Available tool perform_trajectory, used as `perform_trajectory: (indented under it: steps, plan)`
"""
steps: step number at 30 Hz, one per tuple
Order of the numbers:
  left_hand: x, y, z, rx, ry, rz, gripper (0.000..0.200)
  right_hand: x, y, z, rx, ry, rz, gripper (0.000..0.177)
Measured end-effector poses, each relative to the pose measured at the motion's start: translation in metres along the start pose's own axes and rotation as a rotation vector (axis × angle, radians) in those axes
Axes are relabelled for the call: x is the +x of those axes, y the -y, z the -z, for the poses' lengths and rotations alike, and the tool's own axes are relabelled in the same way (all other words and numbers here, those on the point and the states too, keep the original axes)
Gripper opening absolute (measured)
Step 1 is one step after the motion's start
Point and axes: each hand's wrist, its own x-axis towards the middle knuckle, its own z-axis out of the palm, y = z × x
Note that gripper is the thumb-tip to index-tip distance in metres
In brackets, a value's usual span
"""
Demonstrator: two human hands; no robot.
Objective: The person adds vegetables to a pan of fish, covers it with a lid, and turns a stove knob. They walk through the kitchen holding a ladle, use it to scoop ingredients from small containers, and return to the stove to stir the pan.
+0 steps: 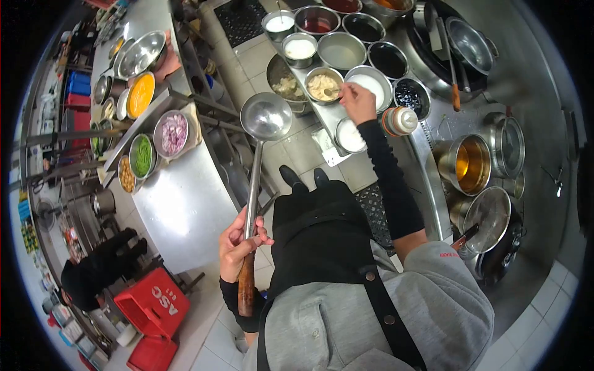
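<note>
My left hand is wrapped round the handle of a large steel ladle, whose bowl points away from me, over the floor. My right hand is closed on a small spoon that dips into a metal bowl of pale yellow paste. Just beyond and beside that hand is a bowl of white powder, and below it a smaller bowl of white contents. A squeeze bottle with a white top stands right of my right wrist.
Bowls of dark liquid and red liquid stand at the top. A pot of amber oil and a strainer are at the right. The left counter holds chopped onion and greens. A co-worker bends near a red box.
</note>
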Motion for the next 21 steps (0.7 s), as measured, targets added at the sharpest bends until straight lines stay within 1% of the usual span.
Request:
perform_trajectory:
  steps: [2, 5, 8, 9, 12, 16, 19, 21]
  plan:
    - [0.012, -0.011, 0.01, 0.001, 0.029, 0.009, 0.072, -0.008, -0.009, -0.003, -0.207, 0.003, 0.222, 0.021]
    - [0.028, -0.025, 0.028, -0.016, 0.091, 0.002, 0.072, -0.019, 0.025, -0.006, -0.125, -0.121, 0.253, 0.02]
    - [0.041, -0.037, 0.043, -0.001, 0.139, 0.006, 0.072, -0.015, 0.027, -0.011, -0.286, -0.048, 0.265, 0.02]
    - [0.046, -0.04, 0.051, -0.001, 0.17, 0.011, 0.072, -0.016, 0.034, -0.012, -0.296, -0.136, 0.314, 0.02]
    - [0.064, -0.048, 0.07, -0.025, 0.243, 0.001, 0.07, -0.021, 0.069, -0.013, -0.064, -0.288, 0.197, 0.02]
    - [0.085, -0.058, 0.086, -0.001, 0.242, 0.036, 0.07, -0.009, 0.074, -0.005, 0.133, -0.342, 0.118, 0.022]
    - [0.091, -0.068, 0.089, 0.01, 0.269, 0.033, 0.07, 0.004, 0.08, -0.003, 0.19, -0.376, 0.145, 0.024]
    - [0.095, -0.069, 0.089, 0.019, 0.237, 0.039, 0.07, 0.014, 0.089, -0.001, 0.214, -0.38, 0.149, 0.025]
